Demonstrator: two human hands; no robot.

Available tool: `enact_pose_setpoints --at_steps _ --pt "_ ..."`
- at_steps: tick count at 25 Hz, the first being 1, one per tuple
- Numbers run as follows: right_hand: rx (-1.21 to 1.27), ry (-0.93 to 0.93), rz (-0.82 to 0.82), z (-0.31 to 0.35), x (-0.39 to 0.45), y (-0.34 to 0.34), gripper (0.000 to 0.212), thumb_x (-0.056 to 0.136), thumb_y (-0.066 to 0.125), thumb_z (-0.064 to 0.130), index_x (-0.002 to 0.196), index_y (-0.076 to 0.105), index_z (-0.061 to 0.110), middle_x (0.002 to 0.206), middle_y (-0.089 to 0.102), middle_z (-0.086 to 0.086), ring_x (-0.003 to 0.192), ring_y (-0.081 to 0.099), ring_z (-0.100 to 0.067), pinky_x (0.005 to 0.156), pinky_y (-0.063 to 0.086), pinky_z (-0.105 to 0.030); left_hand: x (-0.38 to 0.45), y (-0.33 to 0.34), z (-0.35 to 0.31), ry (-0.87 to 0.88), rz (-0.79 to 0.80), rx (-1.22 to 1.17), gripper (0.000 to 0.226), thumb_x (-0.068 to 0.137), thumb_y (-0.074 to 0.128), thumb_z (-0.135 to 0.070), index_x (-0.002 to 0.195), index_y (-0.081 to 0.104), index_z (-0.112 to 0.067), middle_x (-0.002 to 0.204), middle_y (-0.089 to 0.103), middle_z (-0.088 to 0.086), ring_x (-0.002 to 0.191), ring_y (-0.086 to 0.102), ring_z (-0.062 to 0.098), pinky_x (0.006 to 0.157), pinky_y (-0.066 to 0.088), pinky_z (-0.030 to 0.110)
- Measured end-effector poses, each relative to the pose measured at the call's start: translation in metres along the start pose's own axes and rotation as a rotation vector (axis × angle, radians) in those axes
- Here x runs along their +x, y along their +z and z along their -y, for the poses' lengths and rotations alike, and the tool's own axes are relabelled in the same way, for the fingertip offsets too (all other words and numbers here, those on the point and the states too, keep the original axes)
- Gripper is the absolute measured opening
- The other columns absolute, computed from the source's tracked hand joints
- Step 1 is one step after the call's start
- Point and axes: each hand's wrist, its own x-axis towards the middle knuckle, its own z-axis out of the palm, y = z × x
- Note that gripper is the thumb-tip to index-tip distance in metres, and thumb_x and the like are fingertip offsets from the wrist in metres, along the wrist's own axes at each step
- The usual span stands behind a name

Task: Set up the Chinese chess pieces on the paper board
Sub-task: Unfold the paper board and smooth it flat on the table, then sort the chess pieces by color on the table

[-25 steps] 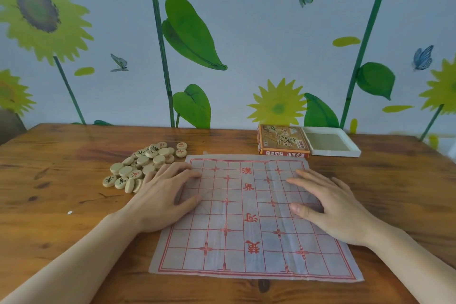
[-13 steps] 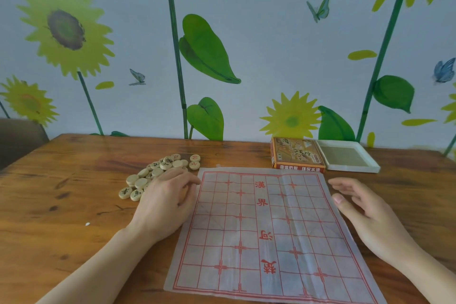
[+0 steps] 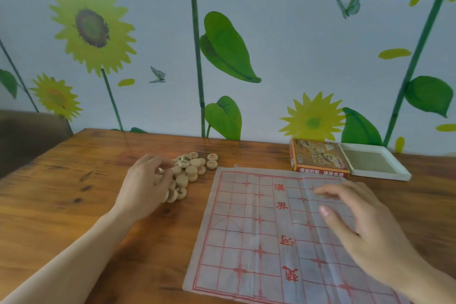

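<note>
The paper board [image 3: 246,229], thin and printed with a red grid and red characters, lies flat on the wooden table and bears no pieces. Left of its far corner sits a pile of round pale wooden chess pieces [image 3: 191,169] with red or black characters. My left hand [image 3: 145,185] is on the near left side of that pile, fingers curled down into it, and a piece shows pinched between fingertips and thumb. My right hand [image 3: 365,229] hovers over the board's right half with relaxed, spread fingers and holds nothing.
Behind the board's far right corner stand the brown chess box [image 3: 318,158] and its open white tray [image 3: 370,163]. A sunflower-patterned wall [image 3: 246,44] closes off the table's far edge. A dark chair back [image 3: 24,136] shows at far left.
My left hand has left the board's left edge and moved up into the pile of pieces. My right hand has lifted off the board and now hovers over its right half. The view tilted upward.
</note>
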Motion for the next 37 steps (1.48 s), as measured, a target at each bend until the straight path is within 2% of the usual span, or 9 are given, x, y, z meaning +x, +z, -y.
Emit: enact_pose_setpoints --at_steps 3,8,12,16,20,27,32,35,37 --pt "0.107 -0.145 0.159 0.055 0.042 0.053 0.021 0.098 0.055 0.043 0.119 0.059 0.041 0.109 0.057 0.03 0.111 0.052 0.006 0.093 0.041 -0.017 -0.018 -0.006 0.001 0.084 0.018 -0.012 0.013 0.094 0.066 -0.022 0.104 0.072 -0.027 0.104 0.061 -0.013 0.094 0.06 0.011 0.079 0.053 0.032" --pt "0.18 -0.257 0.273 0.121 0.116 0.132 0.024 0.098 0.061 0.031 0.122 0.063 0.031 0.104 0.055 0.022 0.088 0.049 0.009 0.081 0.039 -0.017 -0.039 -0.02 0.009 0.132 0.096 -0.103 0.017 0.092 0.067 -0.035 0.108 0.07 -0.035 0.107 0.056 -0.023 0.092 0.062 0.0 0.078 0.056 0.025" --pt "0.172 -0.358 0.363 0.134 0.125 0.163 0.041 0.091 0.069 0.037 0.129 0.057 0.035 0.12 0.057 0.019 0.109 0.053 0.0 0.093 0.046 -0.021 -0.04 -0.021 0.016 0.16 0.16 -0.113 0.024 0.087 0.07 -0.026 0.11 0.066 -0.034 0.105 0.055 -0.023 0.089 0.059 -0.002 0.075 0.053 0.02" --pt "0.188 -0.369 0.372 0.121 0.119 0.177 0.032 0.094 0.068 0.038 0.125 0.063 0.033 0.118 0.054 0.022 0.11 0.053 0.001 0.093 0.048 -0.022 -0.04 -0.027 0.025 0.07 0.122 -0.165 0.015 0.091 0.072 -0.02 0.094 0.069 -0.034 0.09 0.068 -0.021 0.087 0.064 0.001 0.071 0.049 0.014" --pt "0.163 -0.437 0.327 0.123 0.117 0.179 0.015 0.099 0.06 0.035 0.112 0.067 0.031 0.109 0.051 0.018 0.103 0.051 -0.002 0.087 0.049 -0.029 -0.041 -0.034 0.032 -0.056 0.158 -0.24 0.012 0.089 0.076 -0.027 0.084 0.072 -0.037 0.086 0.074 -0.021 0.079 0.069 0.013 0.069 0.053 0.024" --pt "0.101 -0.48 0.397 0.124 0.115 0.174 0.036 0.093 0.055 0.056 0.124 0.061 0.037 0.116 0.041 0.015 0.114 0.043 -0.007 0.097 0.043 -0.03 -0.039 -0.031 0.029 -0.012 0.208 -0.164 0.013 0.084 0.082 -0.027 0.076 0.075 -0.036 0.091 0.066 -0.015 0.079 0.063 0.01 0.062 0.044 0.014" --pt "0.11 -0.477 0.351 0.127 0.115 0.178 0.027 0.098 0.055 0.047 0.112 0.067 0.028 0.107 0.049 0.015 0.105 0.045 -0.006 0.09 0.047 -0.032 -0.036 -0.029 0.031 0.03 0.054 -0.052 0.01 0.089 0.073 -0.029 0.092 0.072 -0.038 0.09 0.062 -0.023 0.076 0.062 0.01 0.066 0.049 0.021" --pt "0.212 -0.424 0.353 0.125 0.114 0.179 0.032 0.103 0.047 0.046 0.103 0.073 0.026 0.094 0.058 0.015 0.096 0.045 -0.003 0.084 0.045 -0.029 -0.032 -0.026 0.037 0.059 0.075 -0.018 0.019 0.09 0.074 -0.032 0.108 0.073 -0.039 0.102 0.059 -0.027 0.089 0.062 0.001 0.075 0.052 0.02" --pt "0.26 -0.391 0.369 0.125 0.113 0.178 0.029 0.102 0.05 0.044 0.1 0.073 0.027 0.089 0.061 0.016 0.093 0.047 -0.004 0.082 0.044 -0.025 -0.032 -0.025 0.038 0.1 0.1 0.008 0.018 0.089 0.075 -0.032 0.106 0.074 -0.038 0.102 0.059 -0.027 0.095 0.061 0.001 0.079 0.054 0.026"
